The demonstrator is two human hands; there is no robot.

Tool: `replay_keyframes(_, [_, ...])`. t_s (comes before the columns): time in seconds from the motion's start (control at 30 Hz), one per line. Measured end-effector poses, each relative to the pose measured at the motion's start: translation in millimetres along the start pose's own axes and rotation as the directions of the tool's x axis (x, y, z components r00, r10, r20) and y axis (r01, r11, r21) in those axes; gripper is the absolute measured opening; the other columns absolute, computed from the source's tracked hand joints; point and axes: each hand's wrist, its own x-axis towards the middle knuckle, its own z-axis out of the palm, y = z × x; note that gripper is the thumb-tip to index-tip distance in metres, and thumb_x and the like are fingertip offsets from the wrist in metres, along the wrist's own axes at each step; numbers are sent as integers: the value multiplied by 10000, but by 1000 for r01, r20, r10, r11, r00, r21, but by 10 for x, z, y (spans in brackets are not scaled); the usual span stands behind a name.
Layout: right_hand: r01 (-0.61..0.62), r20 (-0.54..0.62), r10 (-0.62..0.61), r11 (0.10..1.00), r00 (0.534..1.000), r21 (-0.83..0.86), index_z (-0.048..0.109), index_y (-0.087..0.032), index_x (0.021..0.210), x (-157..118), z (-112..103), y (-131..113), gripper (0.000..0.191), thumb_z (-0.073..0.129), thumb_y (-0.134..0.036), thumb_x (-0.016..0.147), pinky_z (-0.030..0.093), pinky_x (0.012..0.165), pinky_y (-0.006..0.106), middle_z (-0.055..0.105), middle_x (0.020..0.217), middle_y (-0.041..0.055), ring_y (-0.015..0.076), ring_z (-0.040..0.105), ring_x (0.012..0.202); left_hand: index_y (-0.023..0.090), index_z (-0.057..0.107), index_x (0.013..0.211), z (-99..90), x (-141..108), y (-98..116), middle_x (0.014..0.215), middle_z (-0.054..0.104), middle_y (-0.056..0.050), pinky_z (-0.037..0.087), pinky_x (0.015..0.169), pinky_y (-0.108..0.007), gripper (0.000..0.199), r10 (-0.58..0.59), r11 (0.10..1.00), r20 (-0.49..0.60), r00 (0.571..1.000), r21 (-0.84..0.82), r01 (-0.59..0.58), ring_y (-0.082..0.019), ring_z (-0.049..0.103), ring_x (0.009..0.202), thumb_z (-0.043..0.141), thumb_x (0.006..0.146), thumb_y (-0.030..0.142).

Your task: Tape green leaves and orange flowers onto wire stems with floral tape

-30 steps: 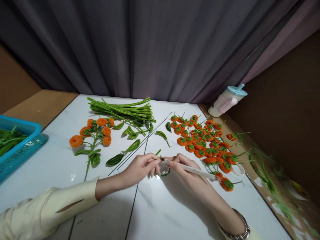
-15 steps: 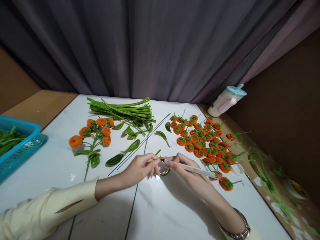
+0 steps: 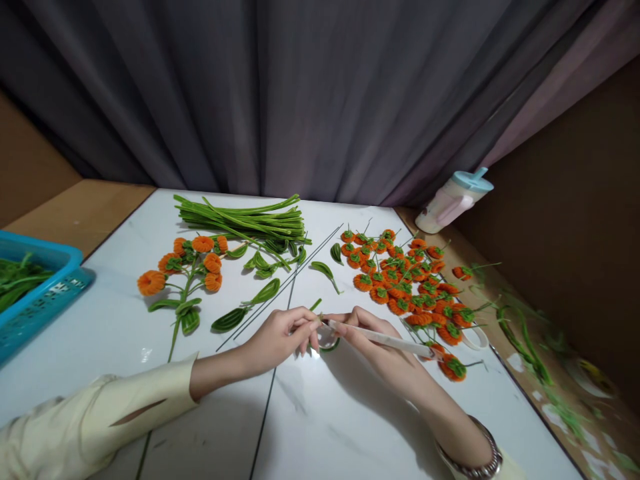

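My left hand (image 3: 287, 335) is closed in a pinch near the table's middle. A short green stem tip (image 3: 316, 305) shows just beyond its fingertips; the rest of the stem is hidden. My right hand (image 3: 373, 340) is closed around a slender white stick-like tool (image 3: 385, 339), whose tip meets the left fingertips. Below the fingers shows part of a green-edged ring (image 3: 330, 347), perhaps a roll of tape; the hands cover much of it. Left of my hands lie striped green leaves (image 3: 230, 320). To the right is a pile of fuzzy orange persimmon-like pieces (image 3: 400, 290) with green tops and wires.
An assembled orange-fruited branch (image 3: 187, 280) lies at left, a bundle of green stems (image 3: 245, 220) behind it. Thin dark wires (image 3: 285, 283) cross the table's middle. A blue basket (image 3: 65, 257) stands far left, a lidded cup (image 3: 450, 203) back right, a white ring (image 3: 475, 338) near the right edge.
Almost nothing differs. My fingertips and the white tool have shifted very slightly; both hands keep their pinch in the same place.
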Motion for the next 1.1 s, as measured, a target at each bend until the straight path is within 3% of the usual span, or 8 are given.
replay_keyframes(0.27, [-19, -37, 18, 999, 999, -45, 388, -214, 642, -18, -4, 4, 287, 501, -333, 877, 399, 648, 272, 621, 726, -14, 167, 562, 732, 144, 573, 783, -5, 7, 15, 648, 645, -18, 422, 502, -211, 204, -3, 1000, -4, 1000, 25, 3, -87, 497, 499, 485, 880, 301])
replay_keyframes(0.43, [-25, -3, 25, 1000, 1000, -8, 395, -216, 656, -19, -5, -20, 280, 498, -342, 883, 411, 687, 287, 647, 771, 3, 184, 580, 782, 145, 570, 809, -4, 1, 7, 650, 647, -20, 417, 500, -212, 195, -7, 1000, 3, 1000, 13, 7, -88, 493, 499, 487, 878, 307])
replay_keyframes(0.57, [0, 15, 0, 1000, 1000, 2, 375, -218, 667, -18, 2, 0, 296, 483, -356, 905, 412, 710, 287, 650, 821, 11, 189, 589, 820, 145, 569, 802, -1, 6, -4, 653, 648, -24, 416, 502, -215, 197, -1, 1000, 2, 1000, 13, 1, -89, 495, 499, 483, 882, 304])
replay_keyframes(0.77, [81, 17, -80, 991, 997, -104, 354, -220, 679, -45, 34, 42, 304, 434, -355, 939, 391, 651, 264, 644, 811, 8, 163, 547, 732, 145, 568, 802, 1, 17, 3, 638, 639, -19, 421, 498, -212, 193, -9, 1000, 1, 1000, 29, 8, -93, 504, 501, 473, 886, 290])
replay_keyframes(0.97, [222, 21, -226, 926, 974, -306, 521, -213, 909, -85, 176, 134, 141, 397, -273, 939, 452, 754, 307, 655, 954, 75, 201, 616, 841, 148, 544, 744, -7, 18, 5, 623, 615, -8, 417, 504, -210, 223, -6, 998, 1, 1000, 65, 6, -90, 499, 496, 465, 888, 298])
replay_keyframes(1.1, [306, 4, -326, 885, 946, -351, 532, -231, 1070, -105, 235, 283, 209, 444, -168, 891, 470, 821, 312, 642, 1050, 81, 203, 618, 911, 152, 539, 754, -8, 18, -6, 610, 592, 1, 417, 500, -211, 232, -12, 998, -1, 1000, 67, 12, -93, 495, 494, 465, 891, 324])
